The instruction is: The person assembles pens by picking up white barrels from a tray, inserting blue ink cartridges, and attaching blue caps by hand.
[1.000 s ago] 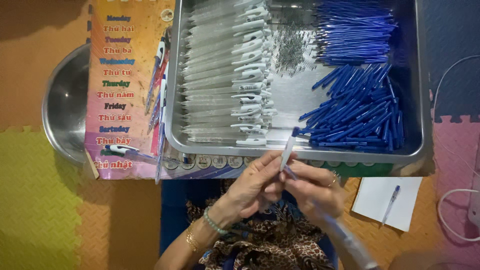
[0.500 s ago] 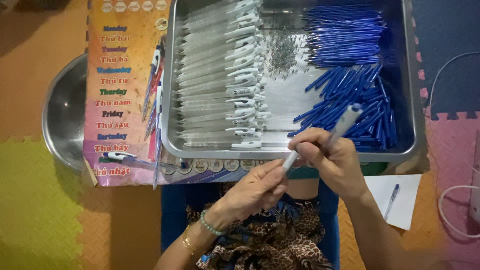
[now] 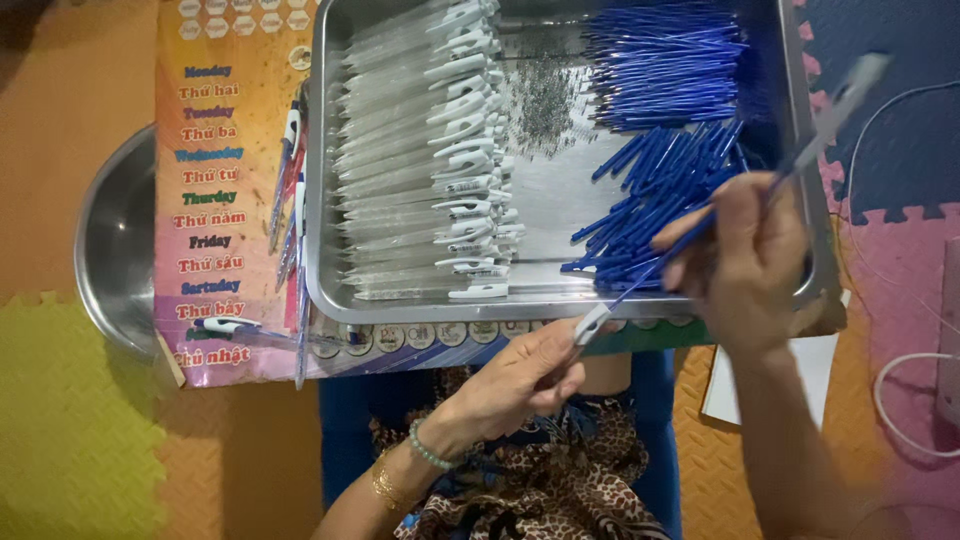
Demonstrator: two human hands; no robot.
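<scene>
Right now my left hand pinches a white pen tip piece just below the near rim of the steel tray, and my right hand, closed around a clear pen barrel, draws a thin blue refill up over the tray's right part. I judge the refill could bend or slip out of the tip piece, since it spans free between both hands and my right hand is blurred with speed. It might also snag the loose blue refills heaped inside the tray just beyond it. Left of the tray lie a coloured chart and a steel bowl; white cables trail to its right, near my elbow
</scene>
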